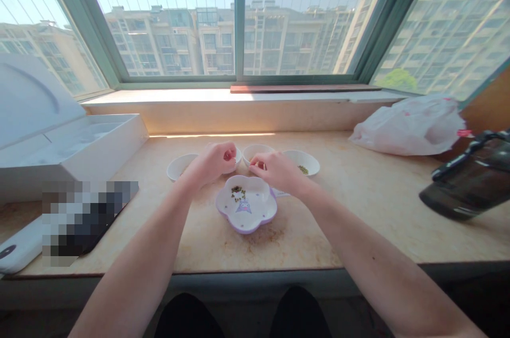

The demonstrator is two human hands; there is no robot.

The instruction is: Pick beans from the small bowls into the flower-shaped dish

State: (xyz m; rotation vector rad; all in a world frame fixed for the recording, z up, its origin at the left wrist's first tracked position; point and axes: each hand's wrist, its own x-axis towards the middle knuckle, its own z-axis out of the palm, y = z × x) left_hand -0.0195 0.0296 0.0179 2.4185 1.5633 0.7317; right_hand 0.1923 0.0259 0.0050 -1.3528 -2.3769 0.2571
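Note:
My left hand (217, 160) is curled closed above the small white bowl (238, 158) left of centre; anything inside its fingers is hidden. At the front rim of the neighbouring white bowl (255, 149), my right hand (274, 167) has its fingers bent together, and I cannot make out what is between them. Nearer to me, a purple-rimmed flower-shaped dish (261, 202) with a cartoon figure holds a small ring of green beans (238, 192). More green beans (303, 169) lie in the right-hand bowl (313, 161). The far-left bowl (175, 167) is partly covered by my left arm.
An open white box (107, 141) stands at left, with a partly pixelated dark object (115, 205) before it. A white plastic bag (406, 125) and a dark transparent jug (458, 184) are at right. The counter (358, 210) ends in front of my knees; windows rise behind it.

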